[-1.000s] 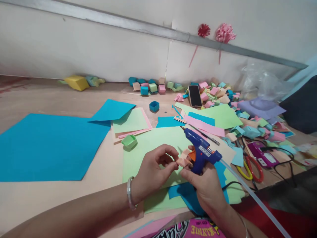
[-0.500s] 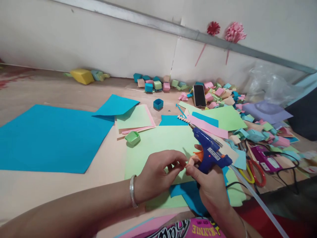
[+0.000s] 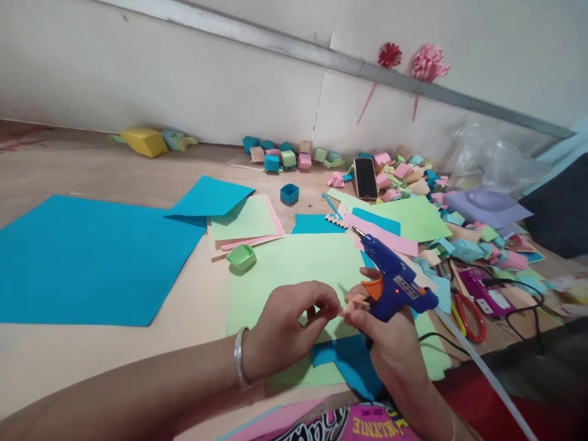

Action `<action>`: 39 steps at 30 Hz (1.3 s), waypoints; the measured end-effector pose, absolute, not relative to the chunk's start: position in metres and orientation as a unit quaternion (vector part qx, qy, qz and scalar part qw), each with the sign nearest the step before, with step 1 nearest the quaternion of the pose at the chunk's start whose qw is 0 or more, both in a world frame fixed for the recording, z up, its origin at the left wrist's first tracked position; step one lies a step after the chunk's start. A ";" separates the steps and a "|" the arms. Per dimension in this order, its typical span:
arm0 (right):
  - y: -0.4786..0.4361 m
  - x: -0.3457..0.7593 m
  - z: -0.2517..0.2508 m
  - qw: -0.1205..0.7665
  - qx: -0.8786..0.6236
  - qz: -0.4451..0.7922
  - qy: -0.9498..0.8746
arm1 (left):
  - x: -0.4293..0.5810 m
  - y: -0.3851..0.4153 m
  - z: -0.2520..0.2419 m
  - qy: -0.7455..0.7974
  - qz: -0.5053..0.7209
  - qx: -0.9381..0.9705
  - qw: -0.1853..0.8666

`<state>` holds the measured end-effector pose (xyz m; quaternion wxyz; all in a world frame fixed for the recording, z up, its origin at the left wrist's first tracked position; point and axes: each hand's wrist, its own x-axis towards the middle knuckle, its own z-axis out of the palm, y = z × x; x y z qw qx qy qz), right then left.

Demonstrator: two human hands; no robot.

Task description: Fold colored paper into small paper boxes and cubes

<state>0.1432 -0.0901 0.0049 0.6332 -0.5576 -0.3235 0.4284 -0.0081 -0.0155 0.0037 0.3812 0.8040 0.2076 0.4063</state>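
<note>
My right hand (image 3: 395, 343) is wrapped round a blue hot glue gun (image 3: 390, 275) with an orange trigger, its metal nozzle pointing up and left. Between that hand's thumb and fingers sits a small folded peach paper piece (image 3: 354, 304). Bent into a pinch, my left hand (image 3: 294, 321) meets the left tip of this piece; the fingertips partly hide the contact. A clear glue stick (image 3: 487, 373) runs out of the gun's back end. Under both hands lies a light green paper sheet (image 3: 294, 269), with blue paper scraps (image 3: 358, 364) near my right wrist.
A small green paper box (image 3: 241, 258) and a blue paper box (image 3: 289, 193) stand further off. Large blue paper (image 3: 92, 263) covers the left. On the right are a phone (image 3: 365, 178), scissors (image 3: 473, 318), a purple device with a cable (image 3: 487, 293) and many small folded papers.
The glue gun has shifted slightly right and down, its nozzle now apart from the zigzag paper strip. The peach piece shows more between my hands. The view has shifted a little.
</note>
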 end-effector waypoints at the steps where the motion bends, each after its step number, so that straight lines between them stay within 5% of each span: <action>1: -0.089 0.144 0.006 0.642 -0.551 0.429 -0.316 | -0.008 -0.016 0.003 0.207 0.411 0.803 0.379; 19: -0.093 0.150 0.003 0.614 -0.597 0.363 -0.367 | -0.007 -0.013 0.000 0.221 0.370 0.817 0.383; 29: -0.088 0.148 0.010 0.599 -0.604 0.391 -0.351 | -0.004 -0.014 0.005 0.244 0.304 0.752 0.532; 39: -0.086 0.146 0.012 0.572 -0.619 0.363 -0.398 | -0.004 -0.015 0.005 0.200 0.313 0.745 0.554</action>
